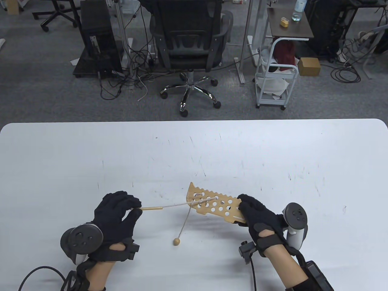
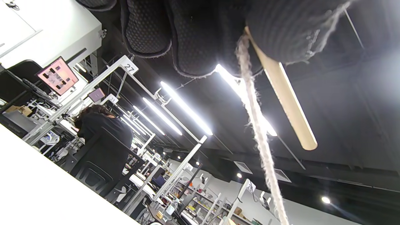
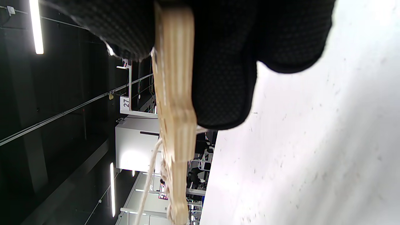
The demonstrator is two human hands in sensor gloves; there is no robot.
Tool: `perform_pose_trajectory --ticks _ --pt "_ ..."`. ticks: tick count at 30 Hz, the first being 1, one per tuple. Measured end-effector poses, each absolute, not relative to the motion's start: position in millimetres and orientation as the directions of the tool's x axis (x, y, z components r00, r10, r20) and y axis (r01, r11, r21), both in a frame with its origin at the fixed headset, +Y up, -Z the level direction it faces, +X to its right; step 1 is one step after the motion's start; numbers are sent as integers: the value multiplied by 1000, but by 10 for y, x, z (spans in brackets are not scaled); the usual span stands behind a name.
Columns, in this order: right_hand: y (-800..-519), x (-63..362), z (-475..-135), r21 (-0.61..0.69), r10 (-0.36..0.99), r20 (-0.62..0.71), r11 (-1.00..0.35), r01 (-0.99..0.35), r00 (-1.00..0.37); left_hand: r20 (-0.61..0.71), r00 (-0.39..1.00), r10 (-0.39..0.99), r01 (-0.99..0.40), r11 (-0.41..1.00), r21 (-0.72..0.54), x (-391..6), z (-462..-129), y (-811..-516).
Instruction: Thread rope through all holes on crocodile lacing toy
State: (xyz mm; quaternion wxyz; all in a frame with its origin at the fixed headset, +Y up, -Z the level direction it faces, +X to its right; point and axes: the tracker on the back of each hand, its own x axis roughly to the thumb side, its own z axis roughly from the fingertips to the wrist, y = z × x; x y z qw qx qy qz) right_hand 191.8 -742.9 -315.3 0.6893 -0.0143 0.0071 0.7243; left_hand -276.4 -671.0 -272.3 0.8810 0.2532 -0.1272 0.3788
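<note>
Black-gloved left hand [image 1: 116, 216] at the near left, fingers curled and pinching the wooden needle [image 1: 153, 208] by its end, tip aimed right toward the board. Probably held so to draw the cord through and keep it taut. In the left wrist view, thumb and fingertips [image 2: 200, 37] clamped round that stick, frayed rope [image 2: 259, 134] trailing past it.

Rope [image 1: 178, 205] stretched tight from needle to a hole near the board's left end; a second strand dropped slack toward the near side, ending in a wooden bead [image 1: 176, 241] resting on the table [image 1: 60, 157].

Crocodile lacing toy [image 1: 213, 205] raised off the table, tilted, only the leftmost holes laced, most still bare; hardly begun, by that showing.

Right hand [image 1: 257, 213] gripped the toy's right end, thumb over and fingers under, likely to steady it against the pull. Right wrist view: board edge-on between the fingers [image 3: 225, 78].

Nothing between hands and board. Far off: office chair [image 1: 189, 36], white cart [image 1: 277, 72], cables on the floor.
</note>
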Motion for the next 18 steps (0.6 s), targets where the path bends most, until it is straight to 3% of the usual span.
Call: perform_pose_trajectory --ticks 18 --pt "-7523 2234 -3280 -140 995 -68 -81 -987 -72 336 576 745 -803 439 403 -3169 -2789 -6739"
